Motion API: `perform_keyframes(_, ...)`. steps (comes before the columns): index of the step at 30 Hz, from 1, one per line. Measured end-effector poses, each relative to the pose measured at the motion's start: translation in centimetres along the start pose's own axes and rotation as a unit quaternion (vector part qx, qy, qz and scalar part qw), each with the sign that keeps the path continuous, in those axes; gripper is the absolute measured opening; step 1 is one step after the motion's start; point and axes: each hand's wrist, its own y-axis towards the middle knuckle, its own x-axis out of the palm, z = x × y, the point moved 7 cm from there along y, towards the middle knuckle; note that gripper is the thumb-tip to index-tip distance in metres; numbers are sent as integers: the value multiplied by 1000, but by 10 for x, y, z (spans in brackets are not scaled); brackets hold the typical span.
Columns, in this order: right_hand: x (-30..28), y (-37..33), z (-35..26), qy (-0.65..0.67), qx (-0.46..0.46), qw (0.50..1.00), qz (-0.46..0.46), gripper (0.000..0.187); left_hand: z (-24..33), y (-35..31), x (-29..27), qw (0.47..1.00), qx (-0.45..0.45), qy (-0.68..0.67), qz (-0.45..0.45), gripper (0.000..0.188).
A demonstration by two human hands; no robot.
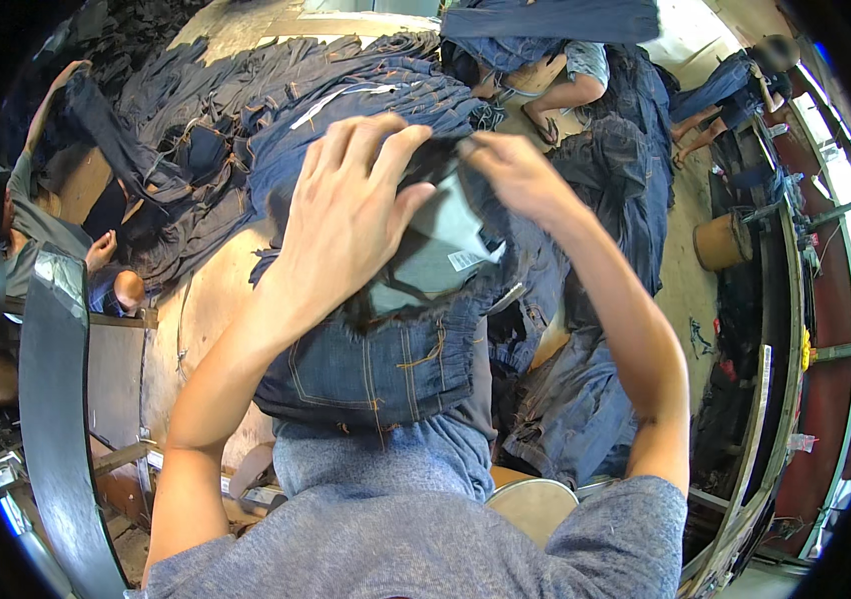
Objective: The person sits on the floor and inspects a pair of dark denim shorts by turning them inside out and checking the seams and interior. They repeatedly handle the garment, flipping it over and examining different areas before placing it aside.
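Observation:
On my lap lies a dark blue denim garment point(345, 369) with pale stitch lines, loose orange threads and a gathered edge. Its upper part is folded open, so that a pale grey-green lining point(430, 255) with a small white label shows. My left hand point(350, 195) lies over the garment's left side, fingers bent and a little apart, thumb out over the lining. At the far edge, the fingertips of my right hand point(520, 175) are pinched together on the dark cloth. The underside of my left hand is hidden.
Long heaps of jeans point(345, 105) cover the floor ahead, with more denim point(585, 399) to my right. A black curved panel point(56, 399) stands at my left. One person sits at far left, others ahead and far right. A brown drum point(722, 242) stands near the right-hand racks.

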Motion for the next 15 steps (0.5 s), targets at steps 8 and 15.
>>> perform_keyframes(8,-318,-64,101,-90,35,902,420,51,-18,-61,-37,990,-69,-100,-69,35)
perform_keyframes(15,-474,-363,110,-374,103,681,621,59,9,-153,-17,958,-65,-212,-180,25)
